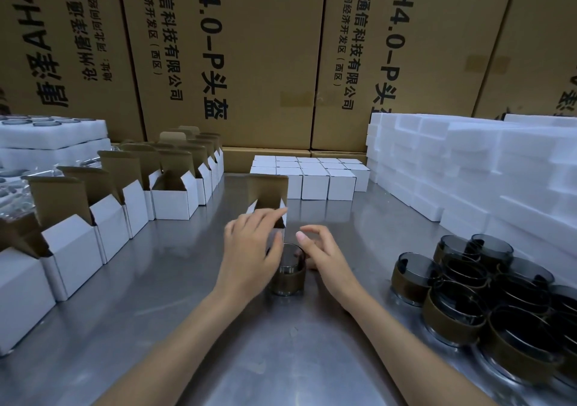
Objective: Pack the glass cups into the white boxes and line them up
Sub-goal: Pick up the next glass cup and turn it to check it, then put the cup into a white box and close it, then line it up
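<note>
We worked at a steel bench (193, 327) walled by brown cartons (249, 62). Our left hand (249, 255) gripped an open white box (270, 205); our right hand (327, 259) hovered loose, holding nothing. 1 glass cup (288, 276) stood between them.

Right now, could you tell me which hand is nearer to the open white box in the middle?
Left. The left hand holds the box, fingers across its front above the cup. The right hand hangs apart to the box's right, fingers loosely curled, holding nothing.
</note>
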`<action>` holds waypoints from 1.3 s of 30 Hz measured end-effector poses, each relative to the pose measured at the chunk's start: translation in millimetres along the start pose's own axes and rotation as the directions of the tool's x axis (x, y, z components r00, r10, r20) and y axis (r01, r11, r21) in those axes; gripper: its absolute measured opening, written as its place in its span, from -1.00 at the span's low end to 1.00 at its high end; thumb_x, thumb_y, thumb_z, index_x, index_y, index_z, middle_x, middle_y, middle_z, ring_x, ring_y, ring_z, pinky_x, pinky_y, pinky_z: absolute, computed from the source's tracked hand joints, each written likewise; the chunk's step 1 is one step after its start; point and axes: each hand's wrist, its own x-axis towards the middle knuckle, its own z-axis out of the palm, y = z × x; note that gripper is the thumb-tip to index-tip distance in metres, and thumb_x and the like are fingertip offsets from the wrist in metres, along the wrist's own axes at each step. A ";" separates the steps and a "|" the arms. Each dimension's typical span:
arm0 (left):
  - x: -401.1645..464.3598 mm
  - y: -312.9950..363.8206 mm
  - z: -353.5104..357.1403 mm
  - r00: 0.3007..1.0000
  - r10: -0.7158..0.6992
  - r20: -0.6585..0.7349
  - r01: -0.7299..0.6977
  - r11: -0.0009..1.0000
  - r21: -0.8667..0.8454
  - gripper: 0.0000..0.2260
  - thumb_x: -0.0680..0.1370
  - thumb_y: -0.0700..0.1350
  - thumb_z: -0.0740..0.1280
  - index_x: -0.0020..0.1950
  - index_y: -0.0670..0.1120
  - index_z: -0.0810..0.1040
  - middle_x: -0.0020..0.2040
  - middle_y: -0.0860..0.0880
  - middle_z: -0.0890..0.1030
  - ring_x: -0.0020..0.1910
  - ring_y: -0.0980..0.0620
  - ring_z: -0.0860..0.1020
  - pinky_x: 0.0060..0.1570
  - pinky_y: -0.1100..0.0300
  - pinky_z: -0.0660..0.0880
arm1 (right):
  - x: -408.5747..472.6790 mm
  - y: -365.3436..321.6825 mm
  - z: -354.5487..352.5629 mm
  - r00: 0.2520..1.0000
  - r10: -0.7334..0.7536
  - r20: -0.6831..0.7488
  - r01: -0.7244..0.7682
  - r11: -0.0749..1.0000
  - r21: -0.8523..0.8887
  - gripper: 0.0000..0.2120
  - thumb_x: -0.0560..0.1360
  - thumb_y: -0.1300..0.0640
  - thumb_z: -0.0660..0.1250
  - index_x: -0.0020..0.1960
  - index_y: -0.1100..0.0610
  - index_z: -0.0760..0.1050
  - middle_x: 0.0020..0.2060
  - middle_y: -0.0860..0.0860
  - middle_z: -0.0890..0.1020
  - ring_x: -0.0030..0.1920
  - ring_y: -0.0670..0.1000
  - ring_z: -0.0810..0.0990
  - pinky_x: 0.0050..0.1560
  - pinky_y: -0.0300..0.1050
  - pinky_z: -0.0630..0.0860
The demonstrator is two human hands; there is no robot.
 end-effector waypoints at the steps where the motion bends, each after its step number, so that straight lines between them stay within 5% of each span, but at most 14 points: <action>1: -0.1 -0.1 -0.5 0.998 0.004 -0.055 -0.007 0.998 -0.056 -0.64 0.53 -0.10 0.20 0.33 0.02 0.47 0.23 0.09 0.50 0.20 0.08 0.39 0.20 0.22 0.16 | 0.5 0.0 -0.6 1.000 0.012 -0.006 -0.012 1.000 0.013 -0.86 0.55 -0.02 0.29 0.08 -0.03 0.44 -0.27 0.01 0.52 -0.18 -0.01 0.53 -0.14 -0.10 0.42; 4: 1.1 -9.5 -0.1 0.971 -0.193 -0.141 0.149 0.950 -0.275 -0.57 0.54 -0.11 0.27 0.42 0.00 0.36 0.38 0.09 0.33 0.34 0.21 0.25 0.33 0.29 0.16 | 1.6 1.1 -0.9 1.000 0.024 -0.012 -0.024 1.000 -0.003 -0.90 0.55 -0.05 0.28 0.02 -0.06 0.46 -0.37 -0.12 0.53 -0.26 -0.10 0.55 -0.18 -0.18 0.44; 7: 0.7 -22.0 1.9 0.899 -0.438 0.027 0.391 0.772 -0.500 -0.48 0.58 -0.09 0.31 0.50 0.08 0.21 0.50 0.11 0.20 0.45 0.21 0.15 0.43 0.19 0.12 | 1.8 0.7 0.9 1.000 0.008 -0.016 -0.009 0.999 -0.032 -0.91 0.55 -0.05 0.28 0.05 -0.10 0.43 -0.27 -0.10 0.56 -0.18 -0.09 0.56 -0.15 -0.23 0.46; 12: -4.3 -26.2 6.9 0.936 -0.338 0.098 0.348 0.846 -0.405 -0.68 0.60 -0.06 0.26 0.37 0.09 0.45 0.41 0.10 0.38 0.39 0.26 0.27 0.27 0.34 0.18 | -1.6 0.2 4.2 0.991 -0.130 0.024 0.132 0.975 -0.178 -0.76 0.58 -0.06 0.23 0.21 -0.30 0.37 0.22 -0.16 0.45 0.17 -0.14 0.49 0.16 -0.23 0.40; 19: -4.6 -21.4 6.5 0.956 -0.291 0.027 0.285 0.908 -0.308 -0.80 0.58 0.00 0.28 0.19 0.13 0.53 0.19 0.18 0.53 0.17 0.24 0.46 0.07 0.29 0.38 | -2.6 0.2 11.3 0.973 -0.200 0.115 0.226 0.924 -0.309 -0.76 0.60 -0.13 0.12 0.24 -0.32 0.37 0.32 -0.23 0.41 0.37 -0.26 0.29 0.36 -0.15 0.28; 23: -3.1 -20.8 5.5 0.956 -0.294 -0.023 0.276 0.919 -0.283 -0.81 0.61 -0.03 0.22 0.19 0.10 0.53 0.17 0.16 0.55 0.07 0.25 0.50 -0.01 0.24 0.42 | -3.3 0.8 10.7 0.978 -0.173 0.113 0.202 0.911 -0.359 -0.68 0.58 -0.22 0.03 0.33 -0.38 0.27 0.31 -0.32 0.38 0.28 -0.36 0.31 0.23 -0.26 0.28; 28: -3.5 -23.6 1.3 0.941 -0.328 -0.076 0.291 0.906 -0.307 -0.82 0.63 -0.06 0.18 0.21 0.05 0.46 0.13 0.16 0.50 -0.11 0.42 0.46 -0.03 0.12 0.49 | -5.7 -1.1 7.7 0.988 -0.155 0.011 0.145 0.891 -0.430 -0.60 0.52 -0.31 -0.01 0.31 -0.29 0.28 0.21 -0.19 0.52 0.24 -0.10 0.48 0.20 0.01 0.44; 32: -1.0 -22.9 2.9 0.922 -0.378 -0.083 0.321 0.868 -0.379 -0.86 0.58 -0.13 0.23 0.08 0.08 0.48 0.07 0.12 0.50 -0.05 0.27 0.50 -0.12 0.23 0.47 | -5.6 -3.4 6.6 0.973 -0.190 -0.132 0.103 0.868 -0.485 -0.74 0.61 -0.13 0.07 0.24 -0.12 0.38 0.14 -0.13 0.61 0.13 -0.05 0.55 0.01 -0.09 0.38; 35: 2.4 -24.0 2.2 0.881 -0.473 -0.029 0.395 0.766 -0.507 -0.85 0.57 -0.18 0.23 -0.09 0.05 0.53 0.03 0.12 0.50 -0.02 0.01 0.57 -0.10 0.10 0.57 | -4.4 -5.8 3.1 0.955 -0.211 -0.209 0.085 0.868 -0.490 -0.87 0.62 -0.08 0.09 0.03 -0.13 0.41 -0.09 -0.16 0.64 -0.11 -0.12 0.54 -0.15 -0.14 0.31; 39: 3.0 -25.5 2.7 0.848 -0.529 0.036 0.446 0.675 -0.588 -0.81 0.60 -0.15 0.23 -0.20 -0.03 0.51 0.10 -0.01 0.55 0.02 -0.03 0.56 0.03 -0.01 0.57 | -3.8 -8.0 0.7 0.940 -0.242 -0.242 0.102 0.874 -0.475 -0.82 0.61 -0.04 0.12 -0.13 -0.16 0.42 -0.25 -0.21 0.60 -0.24 -0.17 0.52 -0.25 -0.16 0.30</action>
